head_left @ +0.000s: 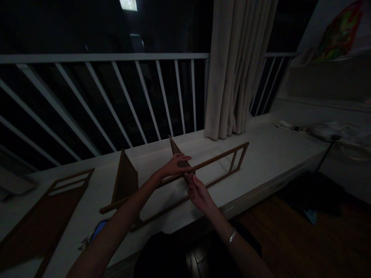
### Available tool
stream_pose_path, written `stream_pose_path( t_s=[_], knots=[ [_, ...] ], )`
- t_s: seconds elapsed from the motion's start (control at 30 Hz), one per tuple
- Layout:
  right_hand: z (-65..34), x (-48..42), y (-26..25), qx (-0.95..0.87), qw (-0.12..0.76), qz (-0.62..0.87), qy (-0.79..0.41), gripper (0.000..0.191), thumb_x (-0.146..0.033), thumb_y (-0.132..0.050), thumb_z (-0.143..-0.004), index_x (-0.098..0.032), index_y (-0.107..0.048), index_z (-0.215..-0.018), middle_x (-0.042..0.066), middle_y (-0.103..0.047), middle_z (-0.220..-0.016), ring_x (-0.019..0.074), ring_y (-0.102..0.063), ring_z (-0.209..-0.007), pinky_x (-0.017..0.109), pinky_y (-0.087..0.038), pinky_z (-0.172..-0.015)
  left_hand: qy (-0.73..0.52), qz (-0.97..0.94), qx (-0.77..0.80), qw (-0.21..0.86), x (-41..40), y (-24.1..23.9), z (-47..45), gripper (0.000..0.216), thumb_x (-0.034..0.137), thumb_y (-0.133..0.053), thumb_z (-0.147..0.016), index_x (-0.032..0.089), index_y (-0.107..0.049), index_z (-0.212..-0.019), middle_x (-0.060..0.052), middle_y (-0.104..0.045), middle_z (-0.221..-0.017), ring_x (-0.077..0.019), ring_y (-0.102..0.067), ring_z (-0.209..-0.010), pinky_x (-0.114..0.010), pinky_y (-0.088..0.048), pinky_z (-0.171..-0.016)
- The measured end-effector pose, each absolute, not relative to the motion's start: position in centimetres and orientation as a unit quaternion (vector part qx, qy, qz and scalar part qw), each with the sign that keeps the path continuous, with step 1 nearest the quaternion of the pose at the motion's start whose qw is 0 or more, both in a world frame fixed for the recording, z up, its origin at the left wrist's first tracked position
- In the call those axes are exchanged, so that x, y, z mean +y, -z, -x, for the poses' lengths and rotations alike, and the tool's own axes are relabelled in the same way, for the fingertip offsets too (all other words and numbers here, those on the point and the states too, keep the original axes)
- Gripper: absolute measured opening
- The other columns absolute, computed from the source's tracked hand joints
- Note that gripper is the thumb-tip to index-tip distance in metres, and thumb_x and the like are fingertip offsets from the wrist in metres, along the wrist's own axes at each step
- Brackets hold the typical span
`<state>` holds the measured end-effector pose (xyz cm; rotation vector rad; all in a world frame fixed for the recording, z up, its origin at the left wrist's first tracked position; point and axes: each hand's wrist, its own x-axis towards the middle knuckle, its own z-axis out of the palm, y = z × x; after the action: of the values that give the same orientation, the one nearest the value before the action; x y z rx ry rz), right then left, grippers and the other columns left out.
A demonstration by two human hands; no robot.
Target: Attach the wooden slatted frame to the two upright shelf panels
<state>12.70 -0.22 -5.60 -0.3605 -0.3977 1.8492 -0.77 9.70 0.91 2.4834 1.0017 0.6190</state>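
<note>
A brown wooden frame with shelf panels [222,155] lies on its side on the white ledge, partly assembled. My left hand [174,166] is at the joint between a crosswise panel and the upper rail, its fingers and thumb on either side of the wood. Just below that joint, my right hand [199,195] pinches a small thin metal piece [189,175] against the rail. Dim light hides whether that piece is a screw or a key. Another upright panel [126,177] of the frame stands left of my left forearm.
A separate wooden panel with slats [43,220] lies at the left on the white ledge [261,143]. A phone [98,229] and small metal parts [84,243] are beside my left forearm. White railings [162,88] and a beige curtain [232,69] stand behind.
</note>
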Motion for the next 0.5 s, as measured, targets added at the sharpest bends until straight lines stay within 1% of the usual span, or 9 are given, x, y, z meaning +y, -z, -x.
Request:
stream_pose_path(
  t_s=[0.17,0.33,0.5],
  knots=[
    [-12.55,-0.02,5.52,-0.127,0.563,0.117,-0.808,0.01,-0.03,-0.053,-0.077,-0.023,-0.055,-0.083,-0.005,-0.061,-0.095,-0.0011,-0.043,-0.041,0.01,-0.038,-0.037,-0.223,-0.887,0.354,0.193,9.67,-0.92,0.81,0.051,0.048,-0.056,-0.066,0.026,-0.05,-0.112,-0.001,-0.048,-0.119,-0.0195,-0.024,-0.119,-0.034,-0.023,-0.099],
    [-12.44,0.13,5.48,-0.133,0.588,0.132,-0.787,0.013,-0.035,-0.056,-0.074,-0.023,-0.055,-0.079,-0.006,-0.06,-0.071,-0.0005,-0.036,-0.037,0.01,-0.031,-0.033,-0.23,-0.887,0.355,0.183,9.71,-0.8,0.85,0.048,0.048,-0.055,-0.067,0.027,-0.051,-0.11,0.0,-0.05,-0.117,-0.019,-0.025,-0.118,-0.033,-0.023,-0.099],
    [-12.33,0.05,5.8,-0.198,0.603,0.195,-0.748,0.022,-0.041,-0.057,-0.071,-0.02,-0.054,-0.076,-0.004,-0.056,-0.069,0.0008,-0.034,-0.039,0.013,-0.029,-0.035,-0.225,-0.887,0.357,0.19,9.81,-0.68,0.83,0.05,0.048,-0.055,-0.066,0.026,-0.051,-0.111,-0.001,-0.048,-0.119,-0.0192,-0.025,-0.118,-0.034,-0.023,-0.099]
  ],
)
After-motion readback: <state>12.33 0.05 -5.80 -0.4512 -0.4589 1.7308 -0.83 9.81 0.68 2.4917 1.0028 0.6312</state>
